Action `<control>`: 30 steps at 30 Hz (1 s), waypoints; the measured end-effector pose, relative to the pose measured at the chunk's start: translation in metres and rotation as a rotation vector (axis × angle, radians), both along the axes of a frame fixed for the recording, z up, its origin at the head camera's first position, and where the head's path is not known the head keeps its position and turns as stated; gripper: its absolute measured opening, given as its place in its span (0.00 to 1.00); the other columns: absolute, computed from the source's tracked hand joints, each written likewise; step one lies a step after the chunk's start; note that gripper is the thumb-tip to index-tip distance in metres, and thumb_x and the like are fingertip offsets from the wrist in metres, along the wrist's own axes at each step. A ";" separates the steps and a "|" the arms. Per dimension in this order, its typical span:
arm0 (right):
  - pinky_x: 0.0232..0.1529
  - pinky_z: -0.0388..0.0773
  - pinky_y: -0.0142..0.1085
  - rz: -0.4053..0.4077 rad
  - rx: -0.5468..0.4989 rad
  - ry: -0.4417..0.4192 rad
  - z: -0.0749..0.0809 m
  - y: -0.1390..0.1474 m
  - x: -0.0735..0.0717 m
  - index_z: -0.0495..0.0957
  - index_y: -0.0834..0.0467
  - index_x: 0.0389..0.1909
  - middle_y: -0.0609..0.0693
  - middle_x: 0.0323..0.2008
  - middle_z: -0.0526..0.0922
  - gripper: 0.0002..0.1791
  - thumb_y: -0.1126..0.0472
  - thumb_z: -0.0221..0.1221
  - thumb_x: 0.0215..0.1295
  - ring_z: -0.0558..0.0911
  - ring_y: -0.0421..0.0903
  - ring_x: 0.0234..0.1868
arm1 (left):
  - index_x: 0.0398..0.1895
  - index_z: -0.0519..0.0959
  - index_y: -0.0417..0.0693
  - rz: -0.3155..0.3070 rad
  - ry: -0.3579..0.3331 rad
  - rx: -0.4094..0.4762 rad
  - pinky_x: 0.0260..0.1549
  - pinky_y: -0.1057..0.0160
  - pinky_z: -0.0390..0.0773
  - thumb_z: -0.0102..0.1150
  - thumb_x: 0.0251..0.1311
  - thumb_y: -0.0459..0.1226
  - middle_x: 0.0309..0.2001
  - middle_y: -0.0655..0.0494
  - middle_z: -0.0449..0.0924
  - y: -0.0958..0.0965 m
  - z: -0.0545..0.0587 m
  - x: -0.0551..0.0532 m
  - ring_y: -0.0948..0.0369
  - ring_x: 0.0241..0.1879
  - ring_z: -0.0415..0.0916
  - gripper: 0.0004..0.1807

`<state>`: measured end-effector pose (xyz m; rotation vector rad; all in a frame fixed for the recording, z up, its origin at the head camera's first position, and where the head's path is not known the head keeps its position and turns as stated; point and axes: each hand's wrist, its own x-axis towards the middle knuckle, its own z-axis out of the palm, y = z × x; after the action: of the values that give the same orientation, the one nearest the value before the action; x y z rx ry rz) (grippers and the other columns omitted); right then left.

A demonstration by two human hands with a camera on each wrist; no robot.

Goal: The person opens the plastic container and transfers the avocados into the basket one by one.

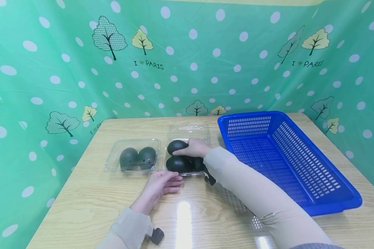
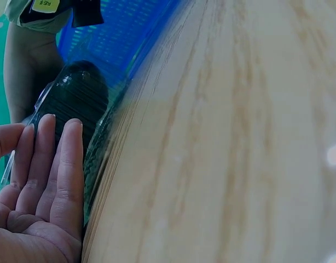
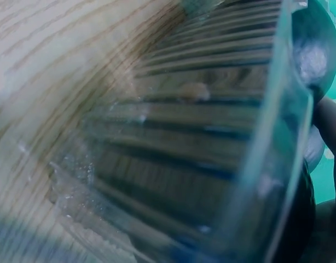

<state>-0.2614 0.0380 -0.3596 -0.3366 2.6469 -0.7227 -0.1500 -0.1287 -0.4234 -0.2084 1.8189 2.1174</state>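
My right hand [image 1: 197, 148] grips a dark avocado [image 1: 176, 146] at the back left of an open clear plastic box [image 1: 189, 132], with the thumb along its near side. In front of it in the same box lie another avocado [image 1: 178, 164] and, partly hidden by the right arm, one more [image 1: 199, 164]. Ribbed clear plastic [image 3: 201, 137] of the box fills much of the right wrist view. My left hand [image 1: 160, 186] is at the box's near left edge, its fingers extended and palm turned toward the box in the left wrist view [image 2: 42, 192].
Left of the open box sits a second clear box [image 1: 113, 157] with its lid down and two avocados [image 1: 128, 157] inside. A large blue perforated basket [image 1: 318, 180] stands on the right of the wooden table [image 1: 90, 207]. A green dotted curtain [image 1: 205, 79] surrounds the table.
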 end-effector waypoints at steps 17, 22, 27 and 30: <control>0.40 0.81 0.37 -0.040 -0.044 -0.033 -0.001 0.001 0.000 0.79 0.59 0.42 0.52 0.38 0.83 0.37 0.28 0.65 0.51 0.80 0.47 0.39 | 0.47 0.79 0.33 0.003 0.003 -0.010 0.46 0.57 0.88 0.57 0.66 0.37 0.40 0.49 0.88 0.000 0.001 0.001 0.56 0.45 0.86 0.15; 0.38 0.80 0.35 -0.057 -0.049 -0.044 0.000 0.001 0.001 0.79 0.57 0.40 0.51 0.37 0.83 0.38 0.25 0.63 0.50 0.81 0.46 0.39 | 0.45 0.81 0.35 0.007 0.002 -0.008 0.46 0.57 0.88 0.57 0.65 0.36 0.39 0.49 0.88 0.000 0.001 0.001 0.56 0.45 0.86 0.12; 0.38 0.80 0.35 -0.068 -0.068 -0.045 -0.001 0.001 -0.001 0.80 0.58 0.39 0.51 0.36 0.84 0.38 0.26 0.64 0.49 0.81 0.46 0.38 | 0.43 0.82 0.36 0.007 -0.003 -0.007 0.45 0.57 0.88 0.58 0.65 0.36 0.39 0.49 0.88 0.000 0.002 0.001 0.57 0.43 0.86 0.11; 0.37 0.80 0.34 -0.068 -0.088 -0.042 -0.003 0.002 -0.003 0.80 0.58 0.36 0.51 0.35 0.84 0.36 0.27 0.65 0.48 0.81 0.46 0.37 | 0.44 0.81 0.35 0.006 -0.003 -0.008 0.45 0.58 0.88 0.58 0.65 0.36 0.38 0.50 0.88 0.001 0.001 0.001 0.58 0.43 0.86 0.12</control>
<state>-0.2646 0.0400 -0.3627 -0.2530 2.6032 -0.8607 -0.1493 -0.1280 -0.4223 -0.2192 1.8277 2.1128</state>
